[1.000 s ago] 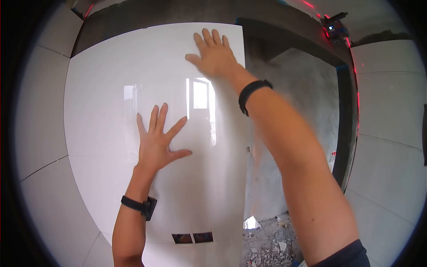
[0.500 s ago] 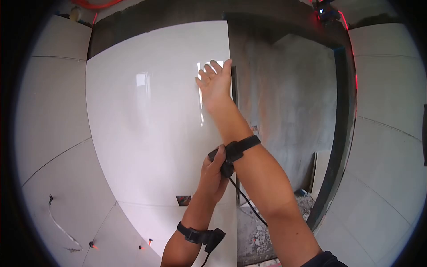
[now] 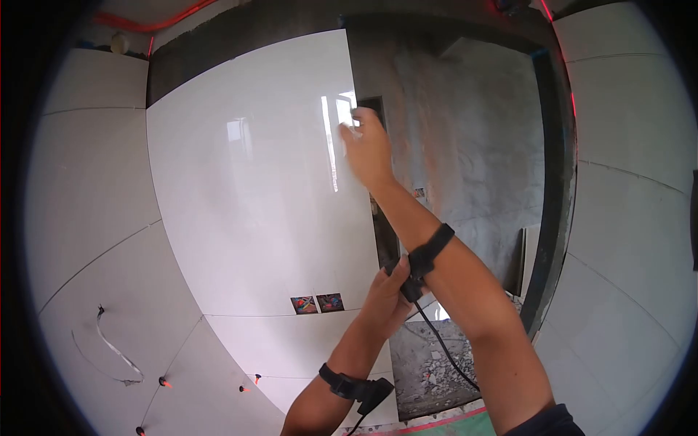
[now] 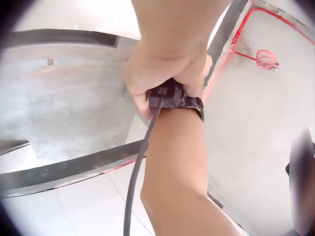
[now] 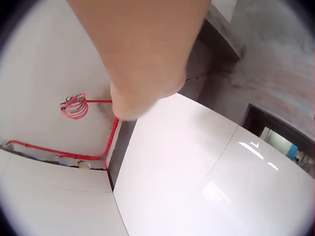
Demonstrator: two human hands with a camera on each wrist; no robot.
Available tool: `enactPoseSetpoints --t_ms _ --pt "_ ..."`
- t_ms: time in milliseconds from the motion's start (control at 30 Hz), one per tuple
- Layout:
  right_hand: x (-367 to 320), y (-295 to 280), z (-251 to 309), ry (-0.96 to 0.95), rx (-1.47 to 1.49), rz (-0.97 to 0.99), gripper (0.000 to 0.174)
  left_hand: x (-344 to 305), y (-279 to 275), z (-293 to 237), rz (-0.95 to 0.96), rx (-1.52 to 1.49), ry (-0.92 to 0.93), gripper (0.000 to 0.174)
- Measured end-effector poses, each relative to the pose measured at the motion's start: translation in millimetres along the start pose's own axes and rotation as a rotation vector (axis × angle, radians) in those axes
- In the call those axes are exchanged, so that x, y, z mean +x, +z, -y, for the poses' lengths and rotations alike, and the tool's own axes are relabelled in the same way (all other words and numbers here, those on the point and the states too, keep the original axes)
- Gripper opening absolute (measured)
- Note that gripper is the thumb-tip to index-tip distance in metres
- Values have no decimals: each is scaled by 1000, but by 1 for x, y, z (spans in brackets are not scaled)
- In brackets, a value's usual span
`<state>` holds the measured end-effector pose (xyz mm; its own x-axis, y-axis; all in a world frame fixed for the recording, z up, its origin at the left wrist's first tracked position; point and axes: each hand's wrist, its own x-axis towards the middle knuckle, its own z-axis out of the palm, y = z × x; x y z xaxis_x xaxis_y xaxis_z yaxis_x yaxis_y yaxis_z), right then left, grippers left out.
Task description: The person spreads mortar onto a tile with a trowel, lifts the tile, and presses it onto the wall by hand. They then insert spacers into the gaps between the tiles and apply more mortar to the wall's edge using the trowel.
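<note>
In the head view my left hand [image 3: 383,301] grips the small black camera [image 3: 412,291] strapped to my right forearm by a black band [image 3: 440,245]. The left wrist view shows its fingers wrapped round the camera body [image 4: 165,94], with a black cable [image 4: 139,167] hanging from it. My right hand [image 3: 371,152] is raised in front of the right edge of a large glossy white tile [image 3: 247,196]; its fingers are loosely bent, blurred, and hold nothing. The right wrist view shows that hand [image 5: 145,78] overlapping the tile's corner.
Two socket boxes with wires [image 3: 316,304] sit low in the tile. To the right is a dark-framed opening [image 3: 549,182] with rubble [image 3: 436,367] on its floor. Tiled side walls flank both sides; red conduit [image 3: 160,25] runs at top left. A wire [image 3: 113,338] sticks out of the left wall.
Both hands were spread flat on the tile a second ago. The left hand has come down to hold the right wrist's camera; the right hand has left the tile, turned, and bent its fingers.
</note>
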<state>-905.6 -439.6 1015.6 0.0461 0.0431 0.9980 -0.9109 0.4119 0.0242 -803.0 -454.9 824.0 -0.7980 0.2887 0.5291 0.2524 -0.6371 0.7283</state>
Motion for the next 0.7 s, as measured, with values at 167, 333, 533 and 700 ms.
enactPoseSetpoints --t_ms 167,333,533,700 --pt "-6 -6 -22 1025 1254 -142 33 -10 1 3 -39 24 -35 45" --pt "-46 22 -32 564 659 76 21 -21 -38 12 47 -14 -156 54" --pt "-128 -46 -35 197 101 209 15 -11 -128 -76 -383 1431 425 61" --pt "-197 -45 -80 349 222 302 14 99 -123 -166 -463 2206 944 69"
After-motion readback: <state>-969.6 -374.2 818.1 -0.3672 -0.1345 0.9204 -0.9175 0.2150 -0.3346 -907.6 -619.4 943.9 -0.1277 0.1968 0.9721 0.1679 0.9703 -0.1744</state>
